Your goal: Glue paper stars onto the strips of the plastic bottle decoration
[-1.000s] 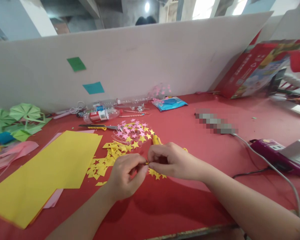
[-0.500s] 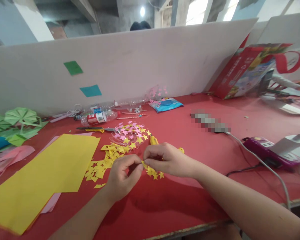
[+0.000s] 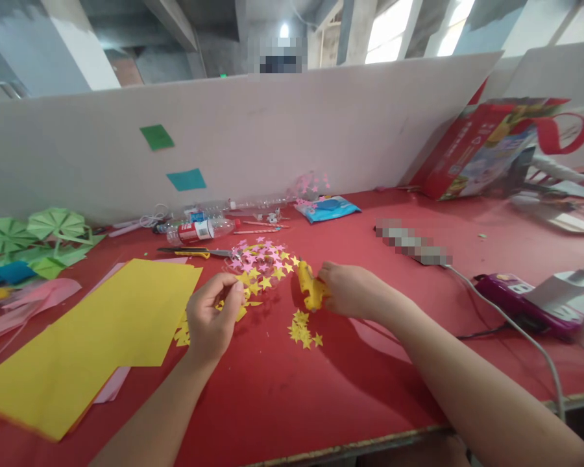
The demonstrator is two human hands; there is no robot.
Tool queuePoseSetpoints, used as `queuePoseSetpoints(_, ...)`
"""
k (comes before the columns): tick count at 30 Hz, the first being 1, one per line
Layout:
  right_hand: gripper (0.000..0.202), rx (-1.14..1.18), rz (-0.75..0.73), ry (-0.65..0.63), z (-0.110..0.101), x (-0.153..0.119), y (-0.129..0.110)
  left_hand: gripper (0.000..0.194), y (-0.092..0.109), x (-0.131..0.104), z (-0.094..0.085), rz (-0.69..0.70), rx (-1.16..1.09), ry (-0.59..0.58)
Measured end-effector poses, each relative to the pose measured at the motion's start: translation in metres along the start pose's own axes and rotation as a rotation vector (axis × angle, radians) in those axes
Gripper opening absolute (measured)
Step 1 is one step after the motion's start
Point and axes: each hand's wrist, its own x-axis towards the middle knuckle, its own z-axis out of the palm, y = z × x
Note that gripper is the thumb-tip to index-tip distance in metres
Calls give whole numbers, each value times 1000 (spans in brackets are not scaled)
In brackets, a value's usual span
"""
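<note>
My left hand (image 3: 213,318) is closed in a pinch, with a small yellow paper star (image 3: 244,279) at its fingertips; the fingers partly cover it. To the right, my right hand (image 3: 353,290) has its fingers closed around the side of a yellow hot glue gun (image 3: 310,287) lying on the table. Between the hands is a small pile of yellow stars (image 3: 300,329). Beyond them lies a heap of pink stars (image 3: 259,255) with some yellow ones, on clear plastic. Yellow paper scraps (image 3: 182,332) are partly hidden behind my left hand.
Yellow paper sheets (image 3: 126,318) cover the left of the red table (image 3: 272,408). Behind are a utility knife (image 3: 192,253), plastic bottles (image 3: 199,230) and a blue packet (image 3: 328,209). A purple power strip (image 3: 520,301) with cables and a red bag (image 3: 472,149) stand right.
My hands have parted: the left moved left and up with the small star, the right moved right onto the glue gun. The view has shifted slightly.
</note>
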Motion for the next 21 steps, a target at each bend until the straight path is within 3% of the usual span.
queuePoseSetpoints(4,12,76,60,129,-24,-14,3,15,0,1,0,-35,-43,16)
queuePoseSetpoints(8,16,467,-123,203,-32,-35,-3,15,-3,1,-1,0,9,20)
queuePoseSetpoints(13,15,952,-156,328,-32,-40,-3,15,-6,0,1,42,43,-14)
queuePoseSetpoints(17,24,1361,-266,245,-33,-25,-6,18,-7,-1,2,33,28,-64)
queuePoseSetpoints(19,25,1402,-319,178,-30,-18,-13,18,-7,-2,2,26,-2,-73)
queuePoseSetpoints(21,25,1341,-308,195,-23,-13,-22,18,-8,-2,1,11,-20,-57)
